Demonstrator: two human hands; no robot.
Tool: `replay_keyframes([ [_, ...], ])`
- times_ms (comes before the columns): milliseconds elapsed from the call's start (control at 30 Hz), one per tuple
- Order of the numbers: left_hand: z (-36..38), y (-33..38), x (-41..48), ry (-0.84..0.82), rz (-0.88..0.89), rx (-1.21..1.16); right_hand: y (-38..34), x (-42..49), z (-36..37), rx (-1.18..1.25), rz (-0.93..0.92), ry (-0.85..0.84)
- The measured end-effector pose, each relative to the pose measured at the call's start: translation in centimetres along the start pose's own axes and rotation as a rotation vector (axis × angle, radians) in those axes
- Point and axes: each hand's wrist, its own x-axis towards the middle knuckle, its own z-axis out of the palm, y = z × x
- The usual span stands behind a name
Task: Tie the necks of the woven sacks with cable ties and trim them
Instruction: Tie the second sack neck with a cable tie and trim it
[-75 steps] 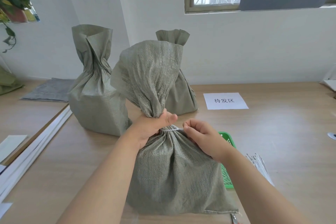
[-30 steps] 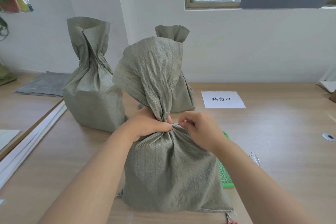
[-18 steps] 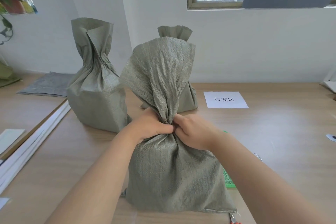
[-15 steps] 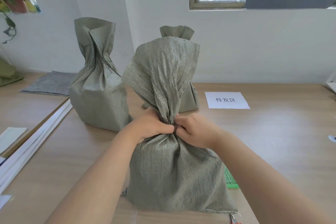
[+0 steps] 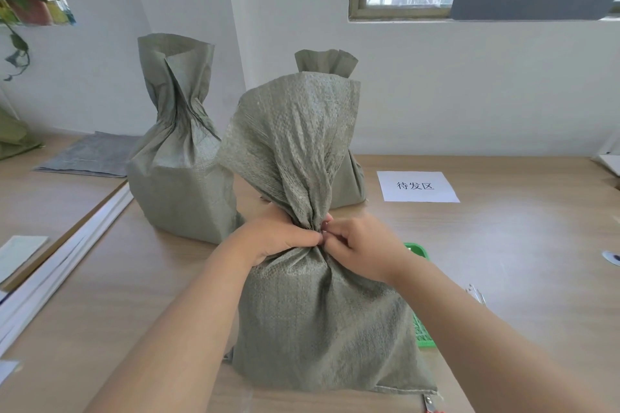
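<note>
A grey-green woven sack (image 5: 322, 318) stands upright on the wooden table in front of me, its top gathered into a neck. My left hand (image 5: 271, 236) grips that neck from the left. My right hand (image 5: 360, 245) is closed against the neck from the right, fingertips pinched at the gather. The white cable tie is hidden between my fingers. Two more woven sacks stand behind: one at the left (image 5: 177, 157) with a pinched neck, one (image 5: 339, 117) mostly hidden behind the near sack.
A green plastic basket (image 5: 421, 329) peeks out behind the sack on the right, with loose white cable ties (image 5: 476, 292) beside it. Scissors (image 5: 431, 407) lie at the sack's bottom right corner. A paper label (image 5: 417, 186) lies farther back, grey flat sacks (image 5: 90, 157) at far left.
My right hand has moved in from pulling the tie's tail at the right and now presses against the neck beside my left hand. The white tie is no longer visible.
</note>
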Motion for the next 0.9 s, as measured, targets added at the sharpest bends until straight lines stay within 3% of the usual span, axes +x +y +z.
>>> replay_keyframes([
  [200,0.7,0.4,0.2,0.050,0.016,0.030,0.2,-0.5,-0.1,-0.031,0.034,0.027],
  [533,0.3,0.8,0.2,0.074,-0.034,0.339,0.0,-0.9,-0.4,-0.066,0.046,0.059],
  [900,0.2,1.2,-0.4,0.069,0.007,0.335,0.4,-1.7,-0.7,0.018,0.060,0.066],
])
